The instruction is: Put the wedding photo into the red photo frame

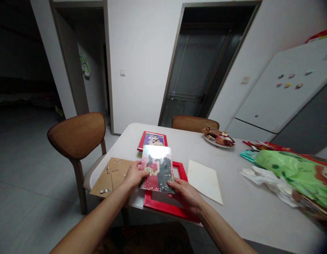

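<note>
Between my two hands I hold a glossy photo (158, 171) of people in a red and a dark outfit, tilted up with glare along its top. My left hand (135, 174) grips its left edge, thumb on the front. The lower right edge is pinched by my right hand (186, 193). Below the photo lies a red picture frame (166, 208), partly hidden by it and my hands. To the left is a brown backing board (117, 178) with small metal clips. A white sheet (204, 181) rests to the right of the frame.
Behind the photo sits another red-framed picture (153, 138) on the white table (184, 141). A plate of food-like items (219, 137) stands at the back right. Crumpled tissue (269, 181) and a green bag (296, 174) lie far right. Wooden chairs (78, 135) flank the table.
</note>
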A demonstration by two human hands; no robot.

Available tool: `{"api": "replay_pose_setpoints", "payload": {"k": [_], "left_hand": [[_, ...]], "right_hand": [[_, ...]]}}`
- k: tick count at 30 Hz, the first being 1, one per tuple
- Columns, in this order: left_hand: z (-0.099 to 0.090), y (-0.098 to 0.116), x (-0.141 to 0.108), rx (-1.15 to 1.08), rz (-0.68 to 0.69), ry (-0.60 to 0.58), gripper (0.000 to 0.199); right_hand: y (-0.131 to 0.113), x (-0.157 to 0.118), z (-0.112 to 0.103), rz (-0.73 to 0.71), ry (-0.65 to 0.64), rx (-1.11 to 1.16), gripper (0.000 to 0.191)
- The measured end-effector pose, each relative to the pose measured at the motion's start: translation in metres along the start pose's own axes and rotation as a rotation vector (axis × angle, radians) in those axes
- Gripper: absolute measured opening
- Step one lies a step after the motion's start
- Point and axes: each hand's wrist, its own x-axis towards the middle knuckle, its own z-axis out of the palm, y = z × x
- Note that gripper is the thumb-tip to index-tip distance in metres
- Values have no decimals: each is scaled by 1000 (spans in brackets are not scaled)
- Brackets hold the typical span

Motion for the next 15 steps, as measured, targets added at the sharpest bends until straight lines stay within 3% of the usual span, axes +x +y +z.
{"api": "replay_pose_setpoints", "payload": {"k": [2,4,7,9,15], "left_hand": [[4,-2,-10,185,185,106,58],[11,-6,-23,502,477,97,52],[24,-16,-39,934,800,-187,35],[30,-22,-44,1069,876,-296,28],[35,-29,-38,1206,954,-326,20]], "right_hand": [[3,3,-1,19,23,5,15],[5,5,-1,29,56,13,14],[5,7,-1,24,76,33,13],[3,6,-1,33,77,33,11],[1,4,-3,97,82,-55,12]]}}
